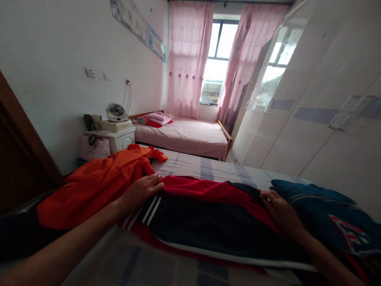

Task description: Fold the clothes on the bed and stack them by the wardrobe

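Note:
A red and navy tracksuit jacket (205, 222) lies stretched sideways on the near bed, with white stripes at its left end and white piping along its lower side. Near that striped end, my left hand (150, 186) is closed on the jacket's far edge. My right hand (275, 206) grips the far edge towards the other end, fingers bent over the cloth. Orange clothing (98, 180) is spread out beyond my left forearm. To the right of my right hand rests a folded teal garment (327, 210) with striped trim and a red and white letter patch.
Under the clothes is a bed with a checked sheet (190, 165). Farther back stand a second bed (190, 137) with pink bedding and a white bedside cabinet (123, 139) bearing a small fan (116, 112). A white wardrobe (297, 87) lines the right side.

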`<action>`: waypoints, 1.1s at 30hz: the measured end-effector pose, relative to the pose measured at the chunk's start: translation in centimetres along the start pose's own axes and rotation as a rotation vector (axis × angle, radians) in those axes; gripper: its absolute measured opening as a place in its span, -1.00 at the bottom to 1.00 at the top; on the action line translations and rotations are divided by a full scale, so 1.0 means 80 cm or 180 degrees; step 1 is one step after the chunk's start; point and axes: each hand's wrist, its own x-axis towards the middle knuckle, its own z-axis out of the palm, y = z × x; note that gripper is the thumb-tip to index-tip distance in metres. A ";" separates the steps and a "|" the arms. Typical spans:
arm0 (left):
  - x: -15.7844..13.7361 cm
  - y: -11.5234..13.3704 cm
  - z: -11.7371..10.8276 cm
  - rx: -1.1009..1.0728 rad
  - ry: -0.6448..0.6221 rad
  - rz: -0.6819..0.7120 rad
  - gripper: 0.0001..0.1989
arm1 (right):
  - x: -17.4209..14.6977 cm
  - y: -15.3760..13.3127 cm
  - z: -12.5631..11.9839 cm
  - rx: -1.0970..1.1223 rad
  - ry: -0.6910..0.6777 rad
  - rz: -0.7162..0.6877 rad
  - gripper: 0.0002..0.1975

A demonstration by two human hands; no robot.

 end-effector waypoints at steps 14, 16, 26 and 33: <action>0.075 0.035 -0.030 -0.0818 -0.0115 -0.0867 -0.66 | 0.080 -0.034 -0.033 -0.0250 -0.0571 0.0761 -0.63; 0.091 0.063 -0.017 -0.0770 -0.0092 -0.0831 -0.66 | 0.102 -0.031 -0.020 -0.0315 -0.0793 0.0865 -0.63; 0.080 0.097 0.076 -0.0706 -0.0247 -0.1191 -0.51 | 0.100 -0.011 -0.001 0.0091 -0.2138 0.0743 -0.70; 0.082 0.098 0.071 -0.0725 -0.0249 -0.1181 -0.51 | 0.091 -0.034 -0.012 -0.0323 -0.1349 0.0662 -0.66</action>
